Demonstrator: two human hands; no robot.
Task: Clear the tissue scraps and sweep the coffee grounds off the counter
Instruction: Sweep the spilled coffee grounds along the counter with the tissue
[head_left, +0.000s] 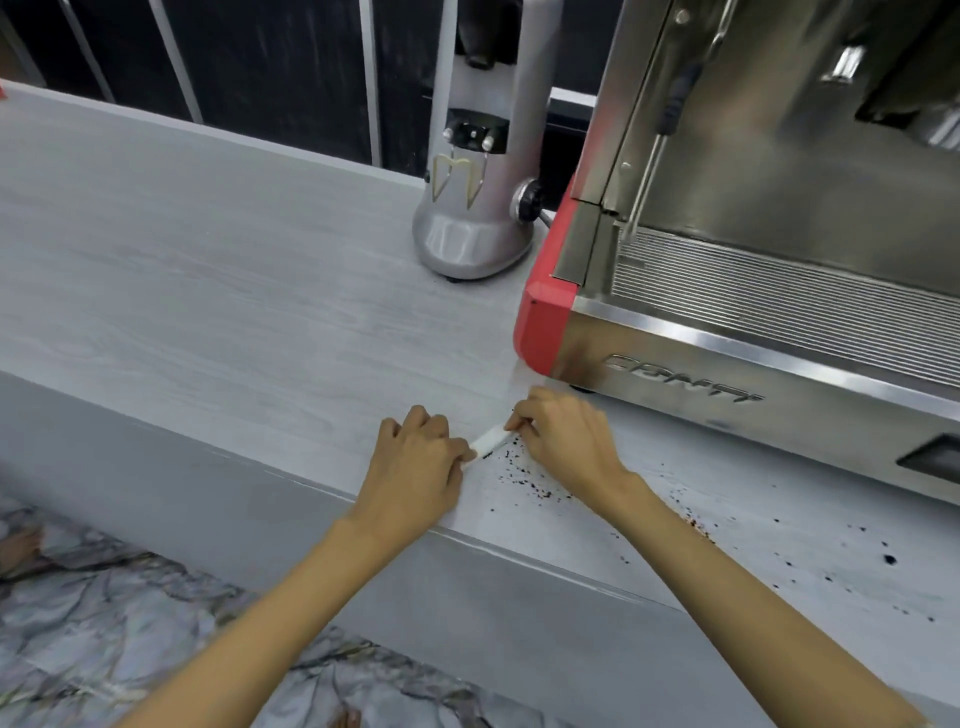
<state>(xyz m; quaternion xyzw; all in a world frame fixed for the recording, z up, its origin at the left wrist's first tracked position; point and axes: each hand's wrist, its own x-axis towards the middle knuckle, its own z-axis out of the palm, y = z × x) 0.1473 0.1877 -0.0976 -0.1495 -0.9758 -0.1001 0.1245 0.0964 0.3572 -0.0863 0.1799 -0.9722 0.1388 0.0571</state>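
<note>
A small folded white tissue (488, 440) is held low over the pale grey counter (218, 291), just in front of the espresso machine's red corner. My left hand (415, 467) pinches its left end and my right hand (563, 441) pinches its right end. Dark coffee grounds (524, 475) lie scattered on the counter right under and to the right of the tissue, with more specks (888, 558) trailing toward the right edge of the view. No other tissue scraps show.
A steel espresso machine with a red side panel (753, 312) fills the right back. A silver coffee grinder (475, 208) stands to its left. The counter's front edge (519, 551) runs diagonally, with marble floor (130, 623) below.
</note>
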